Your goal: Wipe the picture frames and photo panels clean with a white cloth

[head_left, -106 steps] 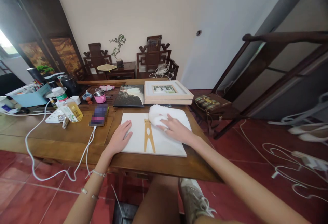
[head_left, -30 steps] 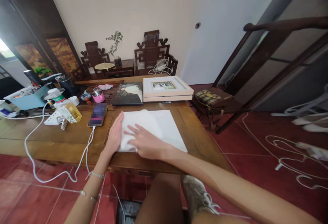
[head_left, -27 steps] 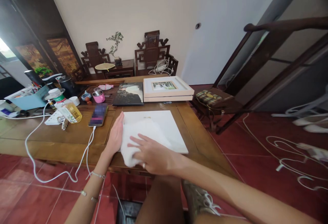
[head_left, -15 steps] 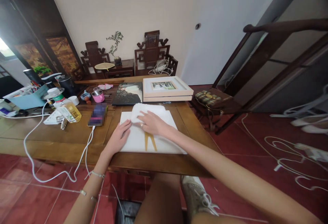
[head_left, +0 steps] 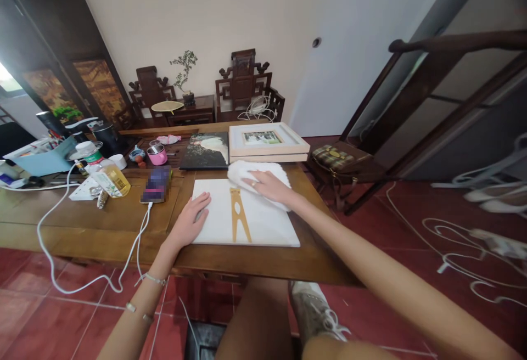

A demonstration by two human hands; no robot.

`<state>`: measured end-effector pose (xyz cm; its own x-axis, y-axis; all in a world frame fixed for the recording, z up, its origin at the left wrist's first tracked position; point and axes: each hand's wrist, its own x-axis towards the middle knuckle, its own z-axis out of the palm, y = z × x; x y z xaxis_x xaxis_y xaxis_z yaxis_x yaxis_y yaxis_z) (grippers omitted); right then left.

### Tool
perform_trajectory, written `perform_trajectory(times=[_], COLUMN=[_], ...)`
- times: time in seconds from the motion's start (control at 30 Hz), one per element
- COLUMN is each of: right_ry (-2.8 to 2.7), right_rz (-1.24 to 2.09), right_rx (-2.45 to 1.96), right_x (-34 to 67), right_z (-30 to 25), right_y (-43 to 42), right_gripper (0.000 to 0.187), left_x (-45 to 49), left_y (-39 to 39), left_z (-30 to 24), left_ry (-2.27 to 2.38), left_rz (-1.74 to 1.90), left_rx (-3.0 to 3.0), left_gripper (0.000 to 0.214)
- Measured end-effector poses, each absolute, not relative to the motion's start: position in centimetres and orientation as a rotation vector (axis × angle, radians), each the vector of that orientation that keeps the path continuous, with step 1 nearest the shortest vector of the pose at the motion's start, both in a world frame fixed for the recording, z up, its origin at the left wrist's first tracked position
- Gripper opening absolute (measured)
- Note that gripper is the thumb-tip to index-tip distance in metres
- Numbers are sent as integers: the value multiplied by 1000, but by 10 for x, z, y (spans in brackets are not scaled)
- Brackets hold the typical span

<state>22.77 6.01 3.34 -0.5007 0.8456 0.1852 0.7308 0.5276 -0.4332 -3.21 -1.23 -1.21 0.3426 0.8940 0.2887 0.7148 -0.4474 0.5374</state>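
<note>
A white rectangular panel (head_left: pixel 214 228) lies flat at the table's front edge. On its face is a yellow-brown A-shaped piece (head_left: pixel 237 214) with an oval opening and two legs. My left hand (head_left: pixel 191 220) rests over the panel's left edge, fingers stretched out, holding nothing. Under my right hand (head_left: pixel 267 184) is a fluffy white cloth (head_left: pixel 236 170), pressed down at the panel's upper right corner and spilling past its far edge. The fingers of that hand spread over the cloth; their undersides are hidden.
Beyond the panel lie a dark photo panel (head_left: pixel 206 150) and stacked light wood picture frames (head_left: pixel 269 143). To the left are a charging phone (head_left: pixel 156 185), a bottle of yellow liquid (head_left: pixel 109 179) and a pink cup (head_left: pixel 157 155). A white cable (head_left: pixel 53 272) hangs off the front edge.
My right hand has slid the cloth right and slightly away from me, uncovering the upper part of the A-shaped piece. My left hand has stayed in place.
</note>
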Motion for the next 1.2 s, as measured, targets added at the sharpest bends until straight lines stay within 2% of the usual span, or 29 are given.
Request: perform_trajectory(times=[0.1, 0.37, 0.47, 0.7, 0.8, 1.2], right_ry=[-2477, -2728, -2707, -2578, -2543, -2742], right_rz=[358, 273, 264, 183, 171, 289], right_rx=[-1294, -934, -1004, -1248, -1270, -933], right_x=[257, 277, 277, 260, 255, 278], right_z=[26, 24, 26, 24, 23, 28], right_y=[25, -91, -75, 45, 60, -99], right_gripper=[30, 24, 24, 28, 29, 19], left_x=[-31, -32, -32, -34, -34, -32], left_y=[-13, -11, -11, -10, -10, -10], left_z=[-12, -16, -16, -13, -13, -15], left_ry=[1439, 1445, 1437, 1424, 1429, 1464], left_rz=[789, 754, 751, 738, 743, 700], left_rx=[2304, 2367, 2370, 2363, 2358, 2383], left_gripper=[42, 44, 44, 44, 44, 46])
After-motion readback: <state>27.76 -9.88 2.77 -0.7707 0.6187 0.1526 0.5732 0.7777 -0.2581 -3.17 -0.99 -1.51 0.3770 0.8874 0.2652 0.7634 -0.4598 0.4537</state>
